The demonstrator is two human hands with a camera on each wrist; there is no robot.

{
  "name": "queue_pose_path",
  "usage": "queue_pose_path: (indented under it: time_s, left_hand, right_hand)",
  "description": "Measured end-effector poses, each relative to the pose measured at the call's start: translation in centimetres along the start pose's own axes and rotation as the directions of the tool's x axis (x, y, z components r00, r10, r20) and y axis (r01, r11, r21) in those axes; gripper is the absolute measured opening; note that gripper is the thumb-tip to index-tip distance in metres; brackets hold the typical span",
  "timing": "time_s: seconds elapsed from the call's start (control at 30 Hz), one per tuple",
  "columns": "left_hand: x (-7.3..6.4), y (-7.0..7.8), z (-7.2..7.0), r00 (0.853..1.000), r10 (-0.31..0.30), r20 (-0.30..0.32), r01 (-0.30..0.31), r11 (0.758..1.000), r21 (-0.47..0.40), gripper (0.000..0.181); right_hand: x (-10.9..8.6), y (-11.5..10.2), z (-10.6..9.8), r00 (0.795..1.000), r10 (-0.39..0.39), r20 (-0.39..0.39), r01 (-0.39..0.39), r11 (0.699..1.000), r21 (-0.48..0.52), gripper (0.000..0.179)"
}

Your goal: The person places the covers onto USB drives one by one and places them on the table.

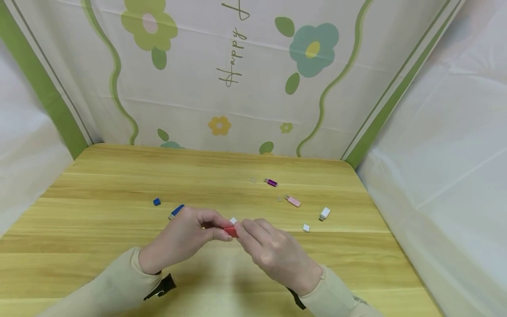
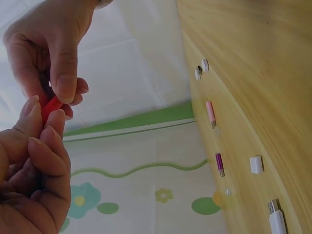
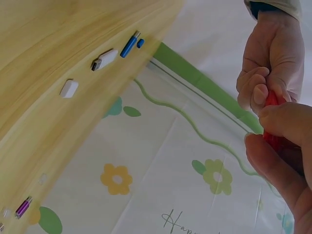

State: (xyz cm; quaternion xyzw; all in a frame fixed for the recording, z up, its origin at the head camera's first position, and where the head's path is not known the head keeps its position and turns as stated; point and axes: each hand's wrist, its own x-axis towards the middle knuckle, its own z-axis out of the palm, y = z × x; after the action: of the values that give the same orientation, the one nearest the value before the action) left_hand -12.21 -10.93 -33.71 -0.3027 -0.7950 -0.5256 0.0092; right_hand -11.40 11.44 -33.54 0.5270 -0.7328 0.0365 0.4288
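Between my two hands, raised over the table, is a small red USB flash drive (image 1: pixel 230 231), its ends covered by fingers. My left hand (image 1: pixel 189 233) pinches one end between thumb and fingers. The other end is pinched by my right hand (image 1: pixel 273 252), as the right wrist view also shows on the red drive (image 3: pixel 272 142). Whether the cap is on or off cannot be told. Just beyond the fingertips a white cap (image 1: pixel 233 220) lies on the table; in the left wrist view a white flash drive (image 2: pixel 277 222) with bare metal plug lies near it.
Left on the wooden table (image 1: pixel 119 185) lie a blue flash drive (image 1: pixel 176 211) and its blue cap (image 1: pixel 156 201). To the right are purple (image 1: pixel 271 182), pink (image 1: pixel 293 201) and white flash drives (image 1: pixel 325 214), plus another white cap (image 1: pixel 306 228) and small clear caps (image 1: pixel 253 180). Floral cloth (image 1: pixel 253 101) hangs behind.
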Motion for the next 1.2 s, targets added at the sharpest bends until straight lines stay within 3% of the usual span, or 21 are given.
queue_pose_path:
  time_s: [0.23, 0.4, 0.53, 0.73, 0.87, 1.03, 1.2]
  left_hand:
    - [-0.2, -0.3, 0.0, 0.999, -0.036, 0.038, 0.038, 0.999, -0.029, 0.012]
    - [-0.6, -1.0, 0.0, 0.995, -0.072, 0.064, 0.071, 0.997, 0.029, 0.012]
    - [-0.9, -1.6, 0.1, 0.996, -0.038, 0.080, 0.032, 0.996, 0.086, 0.014]
    - [-1.0, -2.0, 0.0, 0.991, 0.028, 0.134, -0.053, 0.981, 0.187, 0.016]
    - [-0.9, -2.0, 0.1, 0.988, 0.042, 0.152, -0.086, 0.952, 0.294, 0.018]
    - [-0.6, -2.5, 0.3, 0.984, 0.091, 0.152, -0.150, 0.886, 0.439, 0.019]
    - [0.0, -3.2, 0.2, 0.979, 0.119, 0.167, -0.191, 0.830, 0.524, 0.018]
  right_hand:
    - [-0.2, -0.2, 0.4, 1.000, 0.014, 0.022, -0.014, 0.999, 0.029, 0.025]
    - [-0.7, -0.5, 1.0, 0.997, 0.036, 0.066, -0.041, 0.996, 0.084, 0.025]
    - [-1.0, -0.6, 1.5, 0.993, 0.056, 0.108, -0.068, 0.991, 0.112, 0.016]
    - [-1.0, -0.8, 2.1, 0.984, 0.069, 0.165, -0.087, 0.991, 0.102, 0.031]
    - [-1.1, -0.9, 2.6, 0.974, 0.096, 0.207, -0.124, 0.984, 0.128, 0.027]
    - [-1.1, -0.6, 3.6, 0.952, 0.124, 0.279, -0.180, 0.966, 0.185, 0.027]
    - [-0.7, 0.1, 4.3, 0.922, 0.153, 0.357, -0.244, 0.943, 0.227, 0.023]
